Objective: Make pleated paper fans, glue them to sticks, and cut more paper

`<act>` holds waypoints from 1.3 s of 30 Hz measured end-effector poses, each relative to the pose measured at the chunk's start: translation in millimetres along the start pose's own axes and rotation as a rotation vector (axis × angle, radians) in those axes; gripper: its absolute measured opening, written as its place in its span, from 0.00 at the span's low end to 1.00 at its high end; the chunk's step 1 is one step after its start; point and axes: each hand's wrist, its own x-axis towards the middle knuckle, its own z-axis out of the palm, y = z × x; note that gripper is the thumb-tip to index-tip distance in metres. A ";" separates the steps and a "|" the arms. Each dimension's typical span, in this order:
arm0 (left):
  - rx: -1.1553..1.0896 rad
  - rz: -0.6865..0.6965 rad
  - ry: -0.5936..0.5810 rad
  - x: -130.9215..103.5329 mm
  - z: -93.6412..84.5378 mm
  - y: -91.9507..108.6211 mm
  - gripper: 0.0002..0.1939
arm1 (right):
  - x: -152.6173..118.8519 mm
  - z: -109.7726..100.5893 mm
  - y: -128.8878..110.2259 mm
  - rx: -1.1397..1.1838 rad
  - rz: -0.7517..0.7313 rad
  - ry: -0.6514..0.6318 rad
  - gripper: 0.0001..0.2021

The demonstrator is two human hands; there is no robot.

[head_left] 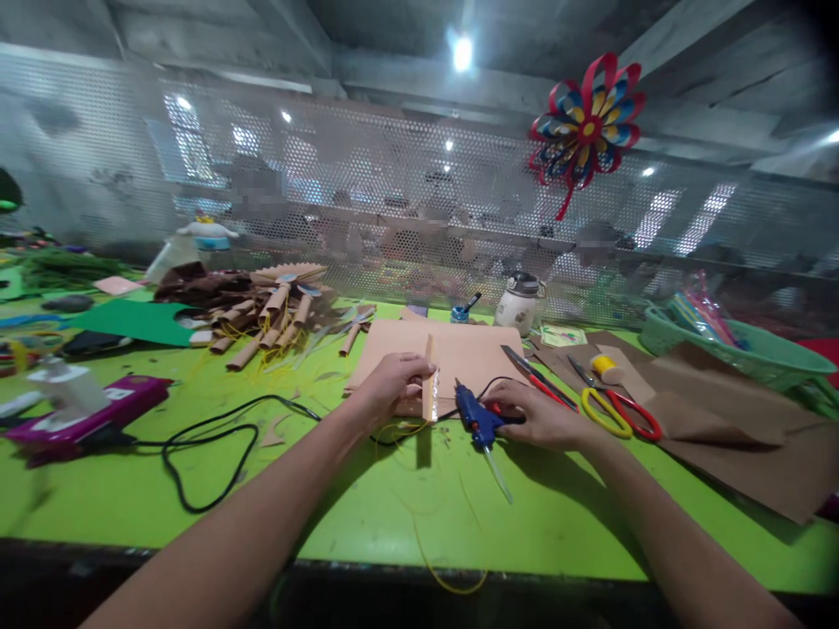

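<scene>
My left hand (398,384) pinches a narrow folded piece of tan paper (429,380), held upright above the table. Shiny glue runs along its right edge, and a yellow string trails below it. My right hand (534,414) has its fingers closed at the handle of a blue hot glue gun (477,416), whose nozzle points up and left. A clear glue stick (498,476) protrudes from the gun's rear. Behind both hands lies a tan sheet of card (452,345). How firmly the right fingers grip is partly hidden.
A black cord (253,428) runs left to a purple power strip (98,411). Rolled paper tubes (275,323) are piled back left. Scissors (616,412), a yellow spool (606,369), brown paper (740,428) and a green basket (760,354) lie right. A white bottle (517,304) stands behind.
</scene>
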 end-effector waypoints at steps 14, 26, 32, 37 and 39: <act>-0.056 0.035 0.055 0.1 13.7 -13.5 0.06 | 22.8 39.9 -89.0 -0.079 -0.120 0.376 0.05; -0.090 0.061 0.128 -2.3 19.5 -13.9 0.06 | 46.8 66.2 -79.0 -0.020 0.072 0.691 0.06; -0.134 0.035 0.081 -4.9 18.6 -10.9 0.07 | 45.1 61.3 -68.7 -0.044 0.096 0.713 0.05; -0.173 0.028 0.040 -7.4 17.0 -9.4 0.06 | 46.0 58.7 -62.1 0.089 0.164 0.678 0.10; -0.180 0.028 0.027 -7.5 16.9 -9.6 0.06 | 45.6 57.2 -62.1 0.129 0.184 0.663 0.09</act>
